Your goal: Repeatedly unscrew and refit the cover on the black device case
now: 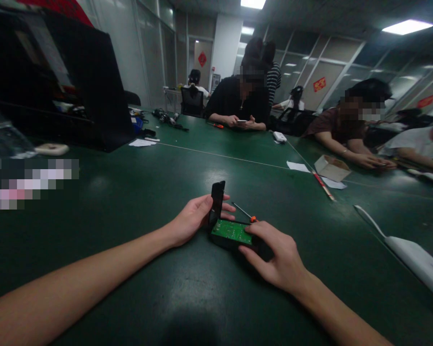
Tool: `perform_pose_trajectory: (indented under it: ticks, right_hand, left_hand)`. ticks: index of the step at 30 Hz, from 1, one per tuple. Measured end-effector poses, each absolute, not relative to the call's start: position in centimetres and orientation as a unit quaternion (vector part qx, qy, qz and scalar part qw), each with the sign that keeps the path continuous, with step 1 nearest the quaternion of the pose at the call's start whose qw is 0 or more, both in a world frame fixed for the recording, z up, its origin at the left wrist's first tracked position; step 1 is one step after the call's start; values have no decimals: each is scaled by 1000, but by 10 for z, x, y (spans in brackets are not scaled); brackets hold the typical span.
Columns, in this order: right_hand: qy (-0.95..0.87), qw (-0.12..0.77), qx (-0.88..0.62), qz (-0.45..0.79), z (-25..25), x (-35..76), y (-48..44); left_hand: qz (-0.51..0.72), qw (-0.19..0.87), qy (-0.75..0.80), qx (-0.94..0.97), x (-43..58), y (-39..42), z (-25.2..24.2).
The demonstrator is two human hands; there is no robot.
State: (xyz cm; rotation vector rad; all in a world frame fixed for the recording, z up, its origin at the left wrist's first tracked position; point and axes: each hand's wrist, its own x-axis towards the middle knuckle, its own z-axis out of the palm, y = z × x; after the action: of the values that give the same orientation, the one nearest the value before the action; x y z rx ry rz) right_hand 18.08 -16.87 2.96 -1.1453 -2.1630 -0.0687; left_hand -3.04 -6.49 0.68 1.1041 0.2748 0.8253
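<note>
head view: black case (pixel 222 243) sits on the green table (pixel 147 307), dead ahead of the person, between both hands. long axis runs roughly left to right, right end dipping slightly toward the person. green circuit board (pixel 231 231) faces up inside it. right hand (pixel 281 252) is the nearer one, touching: fingers over the board's right end, thumb at the near side wall, so case is gripped at that end. left hand (pixel 193 218) is just off the left end, pinching a black cover (pixel 215 202), thumb on the near face, fingers behind. cover stands near upright over the case's left end; can't tell if joined or only resting there. case lies right of the left hand, left of the right palm. screwdriver (pixel 253 219) with orange on the handle lies just beyond the case, near the right fingers, shaft pointing away and left. neither hand seems to touch it.
</note>
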Motion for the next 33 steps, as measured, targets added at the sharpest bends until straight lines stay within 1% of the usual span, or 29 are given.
perform_pose_trajectory:
  ticks: [6,15,20,22,28,33]
  right_hand:
    - [-836,342,-425,-54,31,178,-171]
    - [-827,356,-431,-53,31,178,-170]
    - [-830,351,-430,-58,30,178,-171]
    - [-831,349,-430,-59,29,179,-171]
    - [-825,355,-438,-52,26,180,-172]
    - [-797,382,-464,-65,20,181,-169]
  left_hand:
    - [384,745,122,532,-31,-65,6]
    - [370,633,144,664,-36,-77,11]
    - [361,511,144,767,-38,-80,18]
    - [358,483,144,786,-38,-81,21]
    - [368,495,173,768,-37,-82,17]
    - [368,520,182,749,-36,-81,13]
